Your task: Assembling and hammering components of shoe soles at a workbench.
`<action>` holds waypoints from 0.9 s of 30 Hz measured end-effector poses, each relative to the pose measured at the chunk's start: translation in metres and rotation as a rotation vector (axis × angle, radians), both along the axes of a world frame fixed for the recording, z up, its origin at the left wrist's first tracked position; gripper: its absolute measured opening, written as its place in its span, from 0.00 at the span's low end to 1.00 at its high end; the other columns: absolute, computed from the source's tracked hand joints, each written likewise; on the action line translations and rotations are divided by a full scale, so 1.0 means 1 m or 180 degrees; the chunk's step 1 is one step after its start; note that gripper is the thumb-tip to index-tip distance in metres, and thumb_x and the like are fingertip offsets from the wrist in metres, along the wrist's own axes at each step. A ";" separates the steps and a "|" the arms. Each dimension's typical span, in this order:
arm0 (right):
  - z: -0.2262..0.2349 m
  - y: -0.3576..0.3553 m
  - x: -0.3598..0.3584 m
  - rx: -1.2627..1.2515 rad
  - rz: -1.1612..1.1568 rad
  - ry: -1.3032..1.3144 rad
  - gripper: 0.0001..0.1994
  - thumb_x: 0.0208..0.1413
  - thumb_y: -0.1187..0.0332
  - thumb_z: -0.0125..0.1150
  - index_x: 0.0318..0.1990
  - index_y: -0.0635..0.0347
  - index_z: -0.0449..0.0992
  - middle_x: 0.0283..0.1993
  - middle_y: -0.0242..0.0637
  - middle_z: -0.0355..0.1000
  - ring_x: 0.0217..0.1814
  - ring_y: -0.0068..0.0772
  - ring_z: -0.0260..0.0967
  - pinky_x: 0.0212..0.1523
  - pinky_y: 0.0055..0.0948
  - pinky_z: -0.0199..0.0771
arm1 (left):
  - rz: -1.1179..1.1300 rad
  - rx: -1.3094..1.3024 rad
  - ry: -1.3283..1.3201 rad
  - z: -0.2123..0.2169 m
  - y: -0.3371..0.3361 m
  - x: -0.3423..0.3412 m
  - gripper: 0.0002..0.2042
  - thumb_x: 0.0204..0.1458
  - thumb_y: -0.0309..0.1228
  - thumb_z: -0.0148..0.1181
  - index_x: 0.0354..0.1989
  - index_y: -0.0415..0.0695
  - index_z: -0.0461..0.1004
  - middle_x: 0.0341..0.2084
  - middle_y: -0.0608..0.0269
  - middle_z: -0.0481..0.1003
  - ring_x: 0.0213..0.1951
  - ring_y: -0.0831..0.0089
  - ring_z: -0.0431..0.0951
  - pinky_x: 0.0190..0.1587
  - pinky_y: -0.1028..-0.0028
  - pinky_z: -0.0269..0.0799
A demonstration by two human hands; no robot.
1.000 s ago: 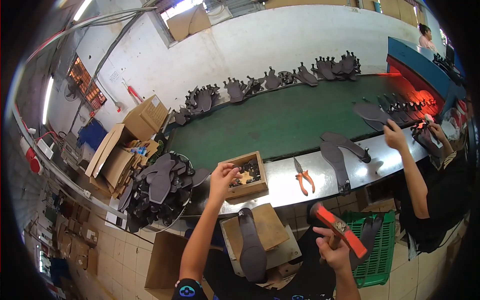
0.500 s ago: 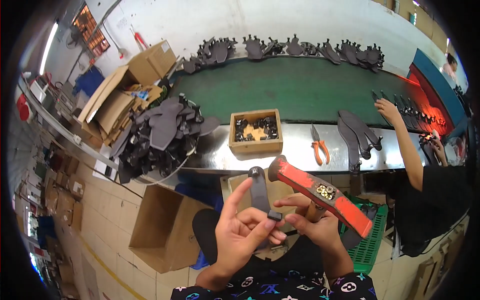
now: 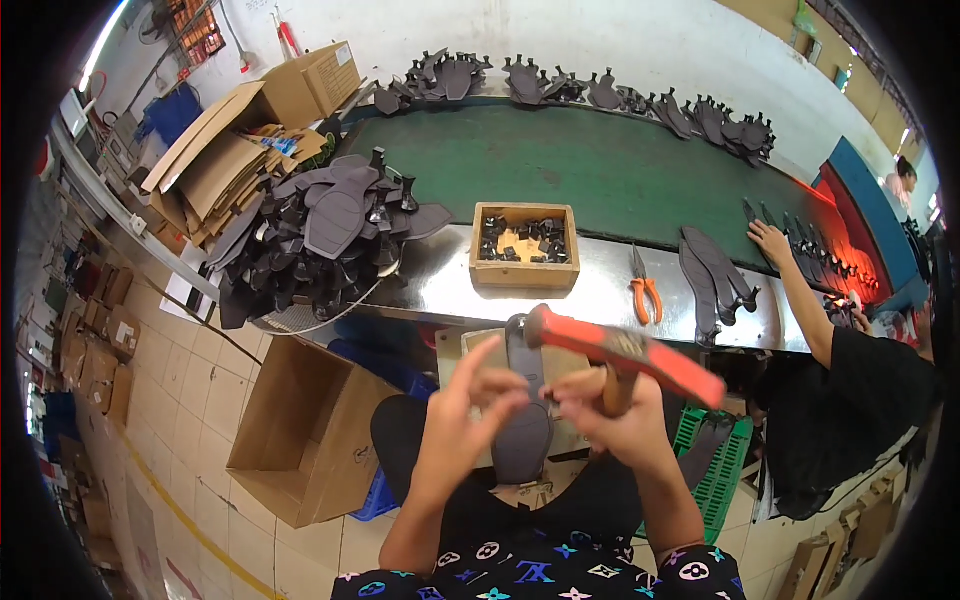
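My right hand (image 3: pixel 622 425) grips the wooden handle (image 3: pixel 618 393) of a hammer, whose worn red head (image 3: pixel 625 350) points across in front of me. At that hand's thumb and forefinger is a small dark piece (image 3: pixel 548 394), blurred. To its left, my left hand (image 3: pixel 455 425) is raised with fingers apart and curled, somewhat smeared, and I see nothing in it. Between and below the hands lies a dark grey shoe sole (image 3: pixel 522 440), its heel end (image 3: pixel 518 326) away from me, partly behind the hammer head.
On the metal bench edge stand a wooden box (image 3: pixel 525 275) of small black pieces, orange-handled pliers (image 3: pixel 646 295) and grey soles (image 3: pixel 705 280). A heap of heeled soles (image 3: pixel 340 210) is at left, beside cartons. A green belt (image 3: pixel 600 165) runs behind. At right, a co-worker's hand (image 3: pixel 770 243) reaches over soles.
The small black piece has left my left hand and shows at my right fingertips. My left hand has drawn back leftward. The hammer has shifted slightly down and left, and the view has tilted.
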State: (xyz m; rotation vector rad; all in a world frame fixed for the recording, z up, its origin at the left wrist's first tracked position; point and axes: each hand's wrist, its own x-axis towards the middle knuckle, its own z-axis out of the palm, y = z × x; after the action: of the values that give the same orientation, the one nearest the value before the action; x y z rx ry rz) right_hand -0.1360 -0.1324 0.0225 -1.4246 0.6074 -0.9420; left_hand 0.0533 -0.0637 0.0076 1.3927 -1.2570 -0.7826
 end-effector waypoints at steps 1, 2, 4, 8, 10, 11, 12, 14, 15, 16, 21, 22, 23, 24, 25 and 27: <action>-0.002 -0.010 0.004 0.0257 -0.0108 0.0285 0.09 0.55 0.78 0.63 0.43 0.69 0.80 0.39 0.40 0.81 0.18 0.13 0.65 0.17 0.15 0.63 | 0.0229 0.0030 -0.0367 -0.021 -0.018 0.010 0.31 0.53 0.31 0.68 0.64 0.35 0.62 0.42 0.50 0.79 0.42 0.64 0.81 0.47 0.69 0.75; -0.004 -0.021 0.011 0.0242 -0.0051 0.0508 0.09 0.56 0.77 0.63 0.44 0.68 0.80 0.38 0.40 0.81 0.18 0.12 0.65 0.17 0.15 0.62 | 0.0418 -0.0196 -0.0876 -0.049 -0.034 0.022 0.31 0.53 0.33 0.69 0.63 0.36 0.64 0.45 0.49 0.79 0.45 0.61 0.80 0.49 0.67 0.75; -0.014 -0.041 0.021 0.0140 0.0006 0.0714 0.09 0.57 0.76 0.62 0.44 0.68 0.80 0.38 0.40 0.81 0.18 0.11 0.64 0.18 0.16 0.62 | 0.0589 -0.0555 -0.1310 -0.096 -0.065 0.032 0.31 0.52 0.36 0.70 0.61 0.37 0.66 0.49 0.46 0.77 0.50 0.55 0.79 0.52 0.65 0.74; -0.053 -0.078 0.035 -0.0368 -0.0221 0.1149 0.12 0.56 0.71 0.66 0.45 0.68 0.80 0.37 0.37 0.81 0.38 0.22 0.76 0.41 0.25 0.75 | 0.0180 -0.0422 -0.0927 -0.100 -0.097 0.017 0.18 0.51 0.34 0.69 0.46 0.37 0.76 0.39 0.46 0.79 0.44 0.51 0.79 0.50 0.61 0.71; -0.064 -0.083 0.040 -0.0519 -0.0280 0.1319 0.13 0.55 0.70 0.67 0.46 0.67 0.80 0.36 0.40 0.81 0.38 0.23 0.77 0.42 0.27 0.75 | 0.0331 -0.0734 -0.1221 -0.107 -0.094 0.018 0.12 0.49 0.33 0.69 0.35 0.38 0.78 0.32 0.53 0.80 0.38 0.54 0.79 0.46 0.60 0.71; -0.063 -0.082 0.041 -0.0130 -0.0260 0.1743 0.13 0.56 0.71 0.66 0.46 0.67 0.80 0.35 0.40 0.81 0.38 0.23 0.77 0.42 0.27 0.75 | 0.0361 -0.0762 -0.1216 -0.110 -0.092 0.021 0.12 0.49 0.33 0.69 0.35 0.38 0.78 0.32 0.53 0.80 0.38 0.54 0.79 0.46 0.60 0.71; -0.064 -0.078 0.040 -0.0207 -0.0219 0.1692 0.12 0.56 0.71 0.66 0.46 0.67 0.80 0.35 0.40 0.81 0.38 0.24 0.77 0.42 0.27 0.75 | 0.0331 -0.0939 -0.1193 -0.110 -0.086 0.021 0.12 0.49 0.34 0.69 0.36 0.39 0.79 0.33 0.53 0.80 0.38 0.55 0.79 0.46 0.61 0.70; -0.069 -0.077 0.040 -0.0270 -0.0171 0.1671 0.11 0.56 0.71 0.65 0.46 0.67 0.81 0.35 0.40 0.81 0.37 0.25 0.77 0.42 0.27 0.75 | 0.0332 -0.1027 -0.1208 -0.110 -0.080 0.021 0.12 0.48 0.34 0.70 0.36 0.40 0.79 0.35 0.56 0.81 0.41 0.58 0.79 0.49 0.62 0.69; -0.072 -0.078 0.040 -0.0381 -0.0122 0.1422 0.11 0.57 0.72 0.65 0.46 0.67 0.81 0.35 0.39 0.81 0.37 0.25 0.78 0.41 0.27 0.75 | 0.0335 -0.1006 -0.1188 -0.106 -0.077 0.021 0.12 0.48 0.34 0.70 0.36 0.40 0.79 0.35 0.56 0.81 0.41 0.58 0.79 0.49 0.62 0.69; -0.076 -0.077 0.041 -0.0486 -0.0076 0.1172 0.11 0.57 0.72 0.65 0.46 0.66 0.81 0.35 0.39 0.82 0.36 0.25 0.78 0.41 0.27 0.76 | 0.0265 -0.0871 -0.1133 -0.102 -0.076 0.021 0.12 0.47 0.34 0.70 0.36 0.40 0.79 0.36 0.57 0.81 0.42 0.58 0.79 0.49 0.62 0.68; -0.078 -0.077 0.045 -0.0832 -0.0010 0.1064 0.12 0.55 0.74 0.65 0.46 0.65 0.80 0.36 0.44 0.81 0.36 0.32 0.80 0.41 0.28 0.77 | 0.0315 -0.0938 -0.1094 -0.115 -0.076 0.024 0.13 0.43 0.31 0.72 0.36 0.40 0.80 0.37 0.56 0.81 0.44 0.57 0.79 0.52 0.61 0.68; -0.075 -0.077 0.045 -0.1252 0.0023 0.1339 0.12 0.54 0.75 0.65 0.46 0.65 0.80 0.36 0.45 0.81 0.37 0.36 0.81 0.41 0.29 0.77 | 0.0317 -0.0924 -0.1089 -0.116 -0.076 0.025 0.13 0.43 0.31 0.72 0.36 0.40 0.80 0.37 0.56 0.81 0.44 0.57 0.79 0.52 0.61 0.68; -0.074 -0.077 0.043 -0.1243 0.0029 0.1343 0.12 0.54 0.75 0.65 0.46 0.65 0.80 0.36 0.45 0.81 0.37 0.36 0.81 0.41 0.29 0.77 | 0.0276 -0.0956 -0.1122 -0.116 -0.075 0.027 0.13 0.42 0.28 0.72 0.37 0.39 0.80 0.38 0.55 0.81 0.45 0.56 0.79 0.53 0.61 0.70; -0.072 -0.077 0.040 -0.1400 0.0082 0.1711 0.13 0.52 0.76 0.65 0.46 0.64 0.80 0.38 0.45 0.81 0.39 0.41 0.81 0.41 0.29 0.77 | 0.0232 -0.0987 -0.1152 -0.115 -0.074 0.027 0.14 0.40 0.25 0.72 0.38 0.38 0.79 0.39 0.53 0.81 0.46 0.55 0.79 0.54 0.61 0.71; -0.069 -0.075 0.037 -0.1558 0.0136 0.2078 0.14 0.49 0.77 0.65 0.46 0.62 0.80 0.40 0.45 0.80 0.41 0.45 0.80 0.42 0.30 0.78 | 0.0232 -0.0977 -0.1146 -0.114 -0.073 0.026 0.14 0.40 0.25 0.72 0.38 0.38 0.79 0.39 0.53 0.81 0.46 0.55 0.79 0.54 0.61 0.71; -0.066 -0.066 0.040 -0.1697 -0.0101 0.1729 0.16 0.45 0.78 0.65 0.45 0.59 0.81 0.43 0.43 0.80 0.44 0.48 0.79 0.43 0.32 0.79 | 0.0230 -0.0963 -0.1023 -0.110 -0.072 0.024 0.14 0.42 0.27 0.71 0.40 0.40 0.81 0.40 0.54 0.81 0.46 0.57 0.80 0.54 0.61 0.70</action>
State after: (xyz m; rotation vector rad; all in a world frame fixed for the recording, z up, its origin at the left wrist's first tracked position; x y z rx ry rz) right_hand -0.0961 -0.1979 -0.0436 -2.1891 0.8127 -0.7672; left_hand 0.0776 -0.1353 -0.1022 1.3377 -1.4923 -0.3075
